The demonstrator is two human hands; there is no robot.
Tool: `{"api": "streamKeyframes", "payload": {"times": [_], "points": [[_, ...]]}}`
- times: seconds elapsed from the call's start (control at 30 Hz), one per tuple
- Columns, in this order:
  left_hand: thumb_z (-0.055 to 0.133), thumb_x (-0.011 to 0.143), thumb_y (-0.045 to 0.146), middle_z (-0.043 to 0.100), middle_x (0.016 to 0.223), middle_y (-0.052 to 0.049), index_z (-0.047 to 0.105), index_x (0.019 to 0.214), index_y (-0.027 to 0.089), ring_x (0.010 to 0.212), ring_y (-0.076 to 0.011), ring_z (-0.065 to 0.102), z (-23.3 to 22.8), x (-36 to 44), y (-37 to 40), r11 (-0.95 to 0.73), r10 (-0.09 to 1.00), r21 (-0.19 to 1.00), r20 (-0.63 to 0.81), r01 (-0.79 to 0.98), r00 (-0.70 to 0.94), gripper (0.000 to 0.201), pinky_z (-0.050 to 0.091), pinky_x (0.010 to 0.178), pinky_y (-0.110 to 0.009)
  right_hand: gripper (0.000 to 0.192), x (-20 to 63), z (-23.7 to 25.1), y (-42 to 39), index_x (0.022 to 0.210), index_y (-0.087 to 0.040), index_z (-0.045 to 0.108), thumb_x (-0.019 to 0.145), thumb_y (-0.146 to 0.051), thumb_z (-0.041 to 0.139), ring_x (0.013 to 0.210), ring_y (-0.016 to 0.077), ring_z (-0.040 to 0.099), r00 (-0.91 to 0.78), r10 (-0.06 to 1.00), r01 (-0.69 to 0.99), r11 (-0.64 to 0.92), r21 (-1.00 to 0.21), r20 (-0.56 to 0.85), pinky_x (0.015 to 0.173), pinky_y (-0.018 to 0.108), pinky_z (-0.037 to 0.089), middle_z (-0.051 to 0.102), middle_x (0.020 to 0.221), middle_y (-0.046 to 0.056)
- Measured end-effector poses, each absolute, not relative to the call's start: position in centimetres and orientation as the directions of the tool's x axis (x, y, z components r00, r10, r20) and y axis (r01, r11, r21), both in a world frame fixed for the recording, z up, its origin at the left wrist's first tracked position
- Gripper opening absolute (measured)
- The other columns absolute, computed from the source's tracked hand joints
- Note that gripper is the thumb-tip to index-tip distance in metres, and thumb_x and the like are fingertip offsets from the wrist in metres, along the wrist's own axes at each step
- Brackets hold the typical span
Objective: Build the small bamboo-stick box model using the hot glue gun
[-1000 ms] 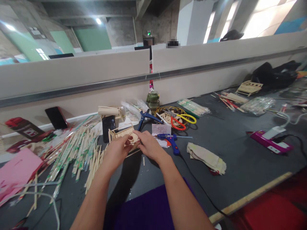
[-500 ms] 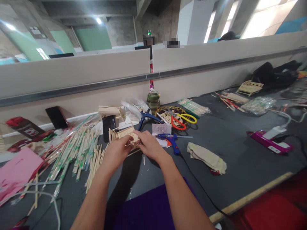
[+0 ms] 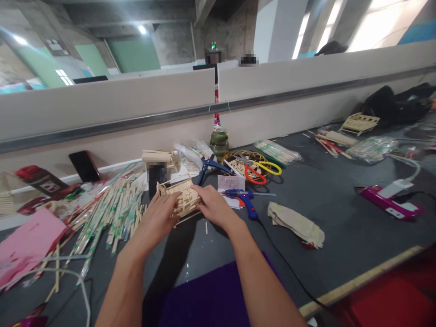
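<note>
A small model built of wooden sticks [image 3: 186, 196] sits between my hands, with slats and short stick pieces on it. My left hand [image 3: 159, 219] grips its left side, thumb near the front edge and fingers reaching over the top. On the opposite end, my right hand [image 3: 215, 205] holds the model's right side, its fingertips partly hidden. A short loose stick [image 3: 206, 228] lies on the table in front of the model. To the right of my right hand rests a blue hot glue gun [image 3: 250, 206], beside a small printed card [image 3: 230, 183].
Wrapped chopsticks [image 3: 117, 204] are heaped on the left near a pink sheet [image 3: 30, 243]. Behind the model lie blue cutters [image 3: 206, 167], a wicker basket [image 3: 226, 159] and scissors [image 3: 269, 167]. A glove [image 3: 296, 223] and a purple power strip [image 3: 391, 202] are to the right.
My left hand has moved left from the model's middle to its left side, uncovering the short pieces on top. My right hand keeps its hold. The view has shifted slightly.
</note>
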State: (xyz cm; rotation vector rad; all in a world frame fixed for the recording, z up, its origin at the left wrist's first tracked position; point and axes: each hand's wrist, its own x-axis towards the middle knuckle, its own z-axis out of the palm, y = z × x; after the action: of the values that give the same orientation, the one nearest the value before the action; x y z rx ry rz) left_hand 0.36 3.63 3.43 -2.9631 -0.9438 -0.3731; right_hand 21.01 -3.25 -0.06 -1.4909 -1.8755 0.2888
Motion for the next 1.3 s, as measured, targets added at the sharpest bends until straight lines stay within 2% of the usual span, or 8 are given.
{"api": "streamKeyframes", "payload": {"times": [0.2,0.4,0.53,0.6,0.7,0.77,1.03,1.3], "points": [[0.063,0.070,0.010,0.068,0.097,-0.009,0.049,0.125,0.018,0.111,-0.0312,0.056,4.4,0.4,3.4,-0.763,0.644,0.088,0.185,0.640,0.743,0.057,0.038,0.100,-0.050,0.066,21.0,0.0,-3.3,0.142,-0.020,0.035,0.082,-0.007,0.058,0.108,0.0212,0.047,-0.092,0.917,0.761,0.316,-0.567,0.387,0.093,0.033,0.040,0.059,0.114,0.008],[0.060,0.073,0.011,0.068,0.096,-0.006,0.052,0.121,0.020,0.098,-0.0255,0.062,4.0,0.0,3.9,-0.781,0.625,0.139,0.184,0.609,0.759,0.050,0.030,0.108,-0.051,0.066,21.0,0.0,-3.4,0.142,-0.021,0.035,0.082,-0.007,0.058,0.108,0.0215,0.048,-0.090,0.917,0.763,0.315,-0.565,0.389,0.092,0.033,0.040,0.059,0.111,0.007],[0.060,0.073,0.012,0.068,0.093,-0.004,0.053,0.120,0.020,0.095,-0.0247,0.064,4.1,-0.1,3.9,-0.782,0.623,0.172,0.187,0.599,0.759,0.048,0.029,0.109,-0.052,0.066,21.0,0.0,-3.3,0.143,-0.021,0.035,0.082,-0.006,0.058,0.108,0.0210,0.048,-0.086,0.916,0.760,0.315,-0.568,0.393,0.093,0.032,0.040,0.059,0.112,0.007],[0.059,0.074,0.011,0.068,0.091,-0.005,0.052,0.121,0.020,0.095,-0.0248,0.063,4.3,-0.1,3.8,-0.776,0.630,0.186,0.182,0.603,0.755,0.048,0.032,0.106,-0.050,0.066,21.0,0.0,-3.3,0.142,-0.020,0.036,0.082,-0.006,0.058,0.107,0.0208,0.048,-0.087,0.913,0.762,0.318,-0.565,0.398,0.092,0.032,0.040,0.059,0.111,0.008],[0.056,0.075,0.011,0.066,0.095,-0.007,0.050,0.125,0.019,0.096,-0.0247,0.060,4.3,-0.1,3.6,-0.753,0.656,0.221,0.164,0.620,0.737,0.051,0.044,0.092,-0.041,0.065,21.0,0.0,-3.3,0.142,-0.020,0.036,0.082,-0.006,0.058,0.106,0.0207,0.048,-0.086,0.912,0.762,0.319,-0.563,0.400,0.092,0.032,0.040,0.059,0.110,0.007],[0.055,0.076,0.012,0.064,0.096,-0.007,0.049,0.127,0.019,0.095,-0.0243,0.059,4.2,-0.2,3.6,-0.741,0.667,0.239,0.153,0.627,0.729,0.051,0.046,0.085,-0.036,0.064,21.0,0.0,-3.3,0.141,-0.020,0.036,0.082,-0.007,0.058,0.106,0.0208,0.048,-0.083,0.914,0.764,0.315,-0.563,0.398,0.092,0.032,0.041,0.059,0.110,0.007],[0.051,0.078,0.012,0.063,0.088,-0.003,0.051,0.123,0.021,0.089,-0.0213,0.060,4.5,-0.3,3.3,-0.745,0.659,0.261,0.144,0.614,0.739,0.046,0.045,0.081,-0.033,0.066,21.0,-0.2,-3.2,0.142,-0.019,0.035,0.082,-0.008,0.060,0.107,0.0207,0.047,-0.087,0.914,0.759,0.319,-0.567,0.396,0.094,0.032,0.040,0.059,0.116,0.009],[0.052,0.077,0.012,0.067,0.097,-0.007,0.053,0.123,0.020,0.094,-0.0226,0.061,4.3,-0.6,3.5,-0.773,0.628,0.246,0.166,0.585,0.760,0.046,0.047,0.082,-0.034,0.066,21.0,-0.1,-3.3,0.143,-0.020,0.034,0.082,-0.007,0.059,0.108,0.0205,0.048,-0.086,0.916,0.762,0.314,-0.567,0.392,0.095,0.033,0.039,0.058,0.118,0.009]]}}
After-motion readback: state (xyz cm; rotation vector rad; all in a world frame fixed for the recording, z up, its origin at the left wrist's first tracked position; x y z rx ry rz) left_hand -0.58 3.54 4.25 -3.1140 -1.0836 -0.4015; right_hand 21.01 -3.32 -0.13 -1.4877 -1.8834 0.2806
